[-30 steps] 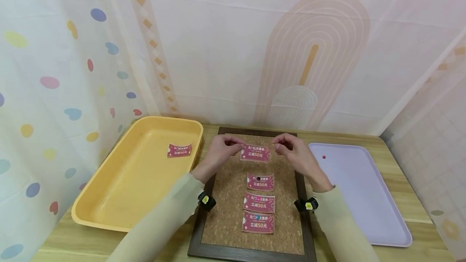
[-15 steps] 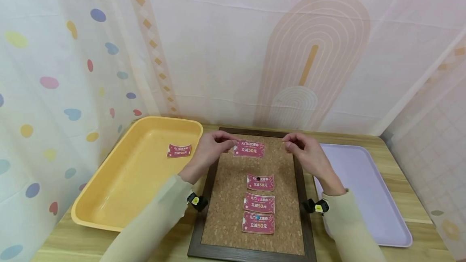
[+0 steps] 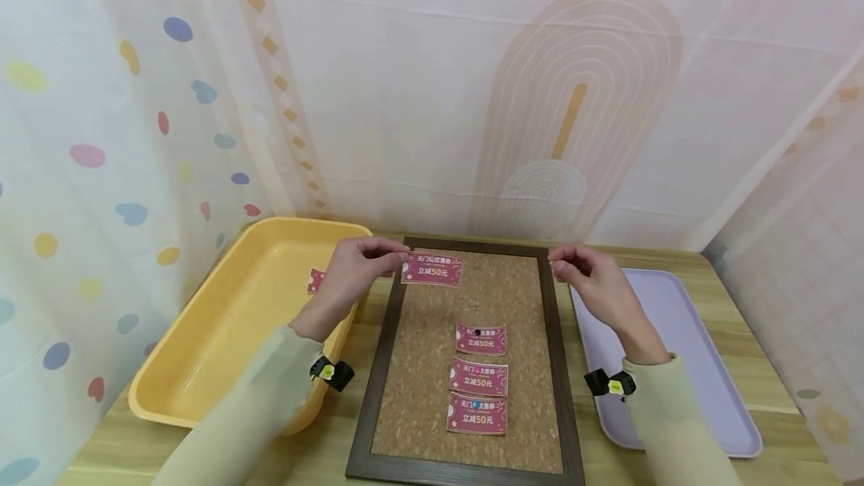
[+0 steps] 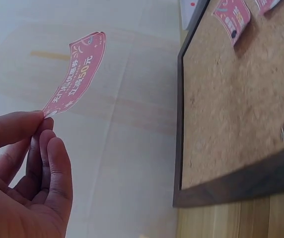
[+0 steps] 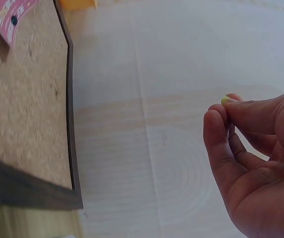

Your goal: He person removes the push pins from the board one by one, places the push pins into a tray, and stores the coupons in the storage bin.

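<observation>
My left hand (image 3: 354,276) pinches the left end of a pink paper coupon (image 3: 432,270) between thumb and forefinger, held up over the board's top left corner. In the left wrist view the coupon (image 4: 80,74) bends slightly in the air. My right hand (image 3: 601,287) is above the board's right edge, near the purple tray. In the right wrist view its thumb and forefinger pinch a small yellow push pin (image 5: 226,99), mostly hidden by the fingertips. Lower on the framed cork board (image 3: 412,396), several similar coupons (image 3: 478,379) hang in a column, each with a pin through it.
At left stands a deep yellow tray (image 3: 223,336) with another coupon (image 3: 315,281) in it, partly hidden by my left hand. A shallow purple tray (image 3: 675,343) lies at right. A patterned curtain (image 3: 418,96) hangs behind the wooden table (image 3: 101,456).
My hands have moved apart: the left has carried the coupon up and left, and the right has shifted right past the board's edge. The pinned coupons have stayed put.
</observation>
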`<control>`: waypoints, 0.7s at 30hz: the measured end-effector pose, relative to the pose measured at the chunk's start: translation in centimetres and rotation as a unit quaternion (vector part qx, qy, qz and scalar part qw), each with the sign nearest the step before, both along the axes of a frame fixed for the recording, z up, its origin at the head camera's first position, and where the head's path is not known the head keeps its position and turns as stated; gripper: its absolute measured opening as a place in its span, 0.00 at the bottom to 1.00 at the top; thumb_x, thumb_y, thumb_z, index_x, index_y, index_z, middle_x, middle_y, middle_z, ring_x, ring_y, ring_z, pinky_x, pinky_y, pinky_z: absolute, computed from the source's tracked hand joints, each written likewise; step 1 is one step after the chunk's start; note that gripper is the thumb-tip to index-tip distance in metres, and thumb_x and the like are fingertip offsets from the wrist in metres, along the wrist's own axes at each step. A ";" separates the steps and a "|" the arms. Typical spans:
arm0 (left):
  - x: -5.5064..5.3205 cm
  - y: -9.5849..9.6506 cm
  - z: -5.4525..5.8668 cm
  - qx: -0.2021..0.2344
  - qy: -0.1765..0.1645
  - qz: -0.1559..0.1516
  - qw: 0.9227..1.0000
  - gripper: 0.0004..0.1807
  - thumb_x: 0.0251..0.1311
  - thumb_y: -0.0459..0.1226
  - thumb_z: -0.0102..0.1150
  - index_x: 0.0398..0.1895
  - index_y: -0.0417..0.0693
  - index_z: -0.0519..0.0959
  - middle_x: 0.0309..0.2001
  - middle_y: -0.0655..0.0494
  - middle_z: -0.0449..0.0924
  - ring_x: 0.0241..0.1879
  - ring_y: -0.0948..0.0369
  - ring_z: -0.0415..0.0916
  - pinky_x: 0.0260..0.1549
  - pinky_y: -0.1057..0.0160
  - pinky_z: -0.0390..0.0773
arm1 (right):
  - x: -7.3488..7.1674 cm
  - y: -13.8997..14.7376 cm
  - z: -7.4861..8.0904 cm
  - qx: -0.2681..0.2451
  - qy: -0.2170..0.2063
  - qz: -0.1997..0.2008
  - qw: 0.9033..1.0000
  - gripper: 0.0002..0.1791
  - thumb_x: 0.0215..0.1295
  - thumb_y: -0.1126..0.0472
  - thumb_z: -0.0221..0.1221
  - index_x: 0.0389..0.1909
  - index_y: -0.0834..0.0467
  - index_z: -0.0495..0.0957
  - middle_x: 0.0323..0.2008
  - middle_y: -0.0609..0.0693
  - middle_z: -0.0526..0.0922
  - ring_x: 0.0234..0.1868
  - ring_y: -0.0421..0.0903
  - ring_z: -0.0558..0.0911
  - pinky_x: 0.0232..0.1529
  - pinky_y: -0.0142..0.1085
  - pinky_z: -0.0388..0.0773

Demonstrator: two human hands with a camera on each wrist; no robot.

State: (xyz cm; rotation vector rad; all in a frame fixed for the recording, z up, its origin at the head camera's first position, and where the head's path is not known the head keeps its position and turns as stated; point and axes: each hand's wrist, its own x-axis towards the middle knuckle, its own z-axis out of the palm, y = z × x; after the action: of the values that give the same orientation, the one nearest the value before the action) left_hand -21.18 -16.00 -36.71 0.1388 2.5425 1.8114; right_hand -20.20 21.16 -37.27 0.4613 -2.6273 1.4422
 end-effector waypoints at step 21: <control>0.0 -5.0 1.4 -0.011 -0.010 0.010 1.000 0.17 0.68 0.39 0.67 0.51 0.35 0.85 0.43 0.53 0.87 0.40 0.58 0.85 0.40 0.65 0.84 | -0.1 4.3 -0.8 0.027 0.015 -0.056 0.998 0.09 0.77 0.66 0.57 0.50 0.68 0.80 0.35 0.57 0.83 0.33 0.35 0.80 0.33 0.30 0.77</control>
State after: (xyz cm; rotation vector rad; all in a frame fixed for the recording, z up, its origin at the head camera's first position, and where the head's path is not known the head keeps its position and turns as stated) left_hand -21.22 -20.96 -35.31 0.0934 2.5592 1.7803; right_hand -20.31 25.49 -38.02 0.3309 -2.6290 1.3236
